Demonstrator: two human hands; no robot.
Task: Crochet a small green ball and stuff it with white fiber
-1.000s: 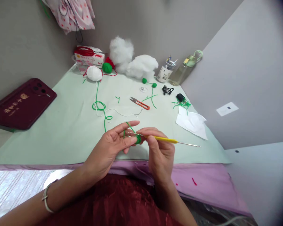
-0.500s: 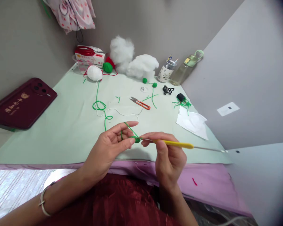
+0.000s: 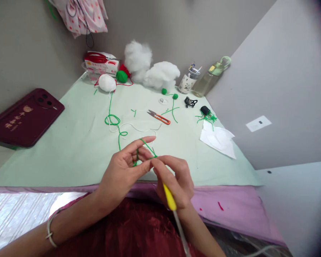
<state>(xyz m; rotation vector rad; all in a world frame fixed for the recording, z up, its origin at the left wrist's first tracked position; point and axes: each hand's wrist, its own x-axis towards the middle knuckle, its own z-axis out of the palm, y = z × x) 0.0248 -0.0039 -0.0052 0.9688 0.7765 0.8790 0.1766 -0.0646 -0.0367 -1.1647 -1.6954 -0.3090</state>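
Observation:
My left hand (image 3: 124,166) is closed on green yarn (image 3: 147,146), which runs over the raised index finger and around a lower finger. Thumb and fingertips pinch near the yarn, and the small green crochet piece is mostly hidden by my hands. A crochet hook (image 3: 169,197) with a yellow handle sits in my right hand (image 3: 176,178), its long metal shaft pointing down toward my lap. My two hands meet at the fingertips, where the working end of the hook is partly covered. From the left hand, the yarn trails back across the table in loops.
Orange thread snips (image 3: 158,117) lie beyond my hands. Behind them are white stuffing (image 3: 162,75), a white yarn ball (image 3: 107,83), a green ball (image 3: 121,76), a pen cup (image 3: 187,84) and a bottle (image 3: 207,80). At left rests a maroon phone (image 3: 26,117); at right, white paper (image 3: 216,139).
My right hand has moved left and turned, swinging the hook's handle from pointing right to pointing down toward me. The green crochet piece is now more hidden. My left hand has barely moved.

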